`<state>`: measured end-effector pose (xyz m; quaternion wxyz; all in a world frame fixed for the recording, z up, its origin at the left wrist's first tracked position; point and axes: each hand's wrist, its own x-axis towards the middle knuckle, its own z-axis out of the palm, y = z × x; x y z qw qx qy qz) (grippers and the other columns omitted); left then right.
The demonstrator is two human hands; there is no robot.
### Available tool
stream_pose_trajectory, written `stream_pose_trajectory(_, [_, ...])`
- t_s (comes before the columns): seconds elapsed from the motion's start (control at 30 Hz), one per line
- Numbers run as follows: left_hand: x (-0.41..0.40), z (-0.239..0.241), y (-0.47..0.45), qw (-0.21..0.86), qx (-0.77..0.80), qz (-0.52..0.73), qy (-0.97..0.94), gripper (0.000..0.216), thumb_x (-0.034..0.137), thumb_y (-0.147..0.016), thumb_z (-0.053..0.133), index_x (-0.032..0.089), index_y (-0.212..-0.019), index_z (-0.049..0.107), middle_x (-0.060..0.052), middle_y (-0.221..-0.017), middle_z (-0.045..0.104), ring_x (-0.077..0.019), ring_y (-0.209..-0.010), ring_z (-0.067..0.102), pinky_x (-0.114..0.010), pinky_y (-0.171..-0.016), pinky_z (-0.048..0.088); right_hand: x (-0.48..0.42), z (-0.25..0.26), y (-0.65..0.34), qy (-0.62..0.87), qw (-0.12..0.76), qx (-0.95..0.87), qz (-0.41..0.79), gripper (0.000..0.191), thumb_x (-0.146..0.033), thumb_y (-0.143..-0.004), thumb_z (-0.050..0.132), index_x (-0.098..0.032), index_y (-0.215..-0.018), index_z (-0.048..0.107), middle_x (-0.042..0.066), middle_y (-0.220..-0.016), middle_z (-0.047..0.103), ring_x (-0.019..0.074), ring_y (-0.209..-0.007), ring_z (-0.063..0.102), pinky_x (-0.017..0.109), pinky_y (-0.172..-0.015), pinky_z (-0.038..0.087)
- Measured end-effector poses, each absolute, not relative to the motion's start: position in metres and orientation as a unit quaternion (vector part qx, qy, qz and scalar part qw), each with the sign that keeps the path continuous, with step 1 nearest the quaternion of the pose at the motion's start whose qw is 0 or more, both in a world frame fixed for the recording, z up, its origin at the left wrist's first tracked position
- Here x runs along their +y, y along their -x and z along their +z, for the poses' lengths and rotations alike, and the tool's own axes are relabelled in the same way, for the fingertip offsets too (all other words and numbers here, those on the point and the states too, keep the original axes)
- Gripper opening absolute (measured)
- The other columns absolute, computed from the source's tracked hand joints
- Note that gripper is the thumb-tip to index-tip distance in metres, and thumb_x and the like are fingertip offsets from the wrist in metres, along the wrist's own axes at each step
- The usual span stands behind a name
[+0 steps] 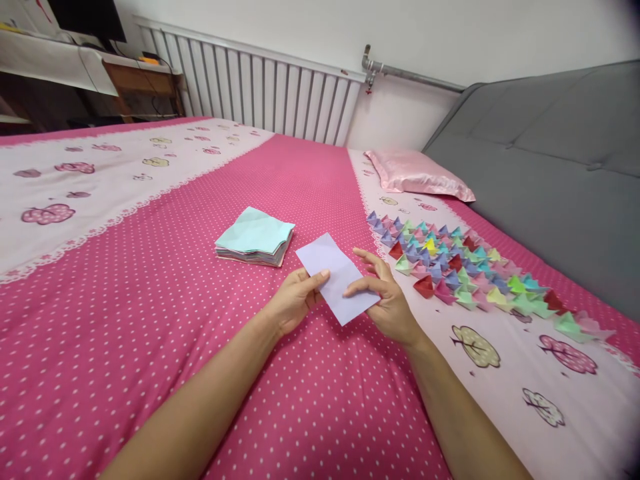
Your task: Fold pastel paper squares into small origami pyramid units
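Observation:
Between my two hands is a pale lilac sheet of paper (333,267), flat and rectangular, held tilted above the bed. My left hand (295,300) pinches its left edge, thumb on top and fingers underneath. On the other side my right hand (387,300) grips the right edge, its thumb lying across the face and the index finger raised off the paper. Just beyond my left hand lies a stack of paper sheets (255,233) with a light turquoise one on top. Rows of small folded paper boats (455,263) in many colours stand to the right.
Everything rests on a bed with a pink dotted cover (165,280). A pink satin pillow (417,175) lies behind the boats, by a grey padded headboard (550,147). A white radiator (260,83) lines the wall; a desk with a monitor (90,20) is at far left.

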<state>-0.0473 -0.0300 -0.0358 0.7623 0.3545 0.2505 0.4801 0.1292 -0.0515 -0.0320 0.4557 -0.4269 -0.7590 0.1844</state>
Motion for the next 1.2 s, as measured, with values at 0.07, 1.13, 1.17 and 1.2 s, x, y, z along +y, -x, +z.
stream_pose_trajectory(0.07, [-0.028, -0.038, 0.047, 0.757, 0.252, 0.49, -0.351, 0.018, 0.019, -0.075, 0.066, 0.012, -0.092, 0.067, -0.009, -0.093, 0.071, -0.0155, -0.08, 0.066, -0.025, -0.077, 0.05, -0.051, -0.032, -0.13, 0.435, 0.454, -0.761, 0.159, 0.016, -0.015, -0.074, 0.064, -0.029, -0.079, 0.07, 0.0, -0.137, 0.042, 0.024, -0.125, 0.038, 0.048, -0.102, 0.032])
stream_pose_trajectory(1.13, [-0.032, -0.033, 0.047, 0.822, 0.186, 0.459, -0.28, 0.022, 0.012, -0.088, 0.047, 0.004, -0.098, 0.065, -0.015, -0.103, 0.069, -0.0209, -0.093, 0.066, -0.033, -0.089, 0.051, -0.056, -0.032, -0.117, 0.505, 0.557, -0.638, 0.167, 0.014, -0.032, -0.073, 0.068, -0.019, -0.075, 0.069, 0.008, -0.101, 0.063, 0.0218, -0.096, 0.059, 0.038, -0.086, 0.045])
stream_pose_trajectory(1.17, [-0.032, -0.033, 0.047, 0.823, 0.183, 0.459, -0.281, 0.022, 0.012, -0.088, 0.047, 0.004, -0.099, 0.065, -0.015, -0.104, 0.068, -0.0206, -0.093, 0.066, -0.033, -0.089, 0.051, -0.057, -0.032, -0.116, 0.509, 0.557, -0.633, 0.174, 0.014, -0.032, -0.073, 0.068, -0.018, -0.074, 0.069, 0.007, -0.099, 0.064, 0.0218, -0.095, 0.059, 0.037, -0.086, 0.045])
stream_pose_trajectory(1.2, [-0.032, -0.033, 0.047, 0.823, 0.179, 0.458, -0.282, 0.022, 0.012, -0.088, 0.048, 0.004, -0.099, 0.065, -0.015, -0.104, 0.068, -0.0204, -0.093, 0.066, -0.032, -0.089, 0.051, -0.057, -0.032, -0.116, 0.513, 0.555, -0.629, 0.182, 0.014, -0.033, -0.073, 0.067, -0.018, -0.074, 0.068, 0.007, -0.097, 0.064, 0.0217, -0.094, 0.06, 0.037, -0.085, 0.045])
